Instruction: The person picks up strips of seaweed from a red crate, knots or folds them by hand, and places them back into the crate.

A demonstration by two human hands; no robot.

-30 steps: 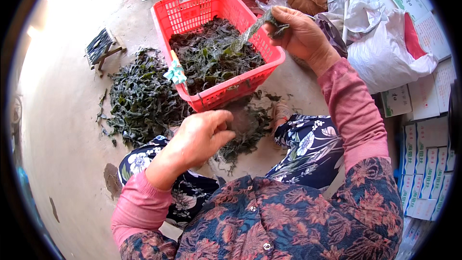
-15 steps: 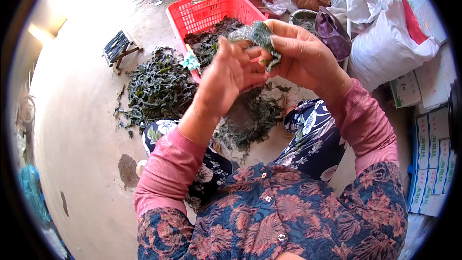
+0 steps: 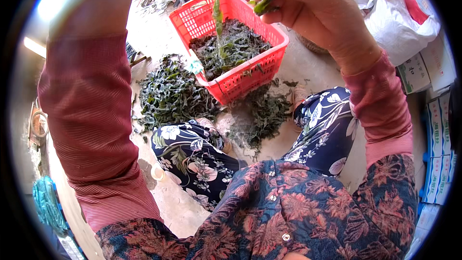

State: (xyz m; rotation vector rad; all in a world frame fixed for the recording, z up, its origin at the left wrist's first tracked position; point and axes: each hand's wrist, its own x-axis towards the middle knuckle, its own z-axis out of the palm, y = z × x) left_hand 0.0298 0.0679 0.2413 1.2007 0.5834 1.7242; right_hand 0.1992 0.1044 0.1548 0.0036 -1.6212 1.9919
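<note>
My right hand (image 3: 313, 7), raised at the upper right, pinches a dark green piece of kelp (image 3: 264, 1) between thumb and fingers. My left arm reaches up past the top edge at the left. Only the wrist and base of my left hand (image 3: 94, 7) show, blurred, and its fingers are out of frame. A long, thin green kelp strip (image 3: 217, 12) hangs from the top edge down into a red plastic basket (image 3: 236, 84). What holds its upper end is not visible. Dark, wet-looking kelp (image 3: 236, 43) lies in the basket.
A heap of kelp (image 3: 171, 89) lies on the floor left of the basket, and a smaller pile (image 3: 264, 118) between my feet. White sacks (image 3: 399, 29) and stacked cartons (image 3: 437, 149) stand at the right. A teal bundle (image 3: 49, 202) is at the lower left.
My hands have moved apart and upward, the left far up and left. My right hand still holds kelp. A long strip now hangs over the basket, which shows more fully.
</note>
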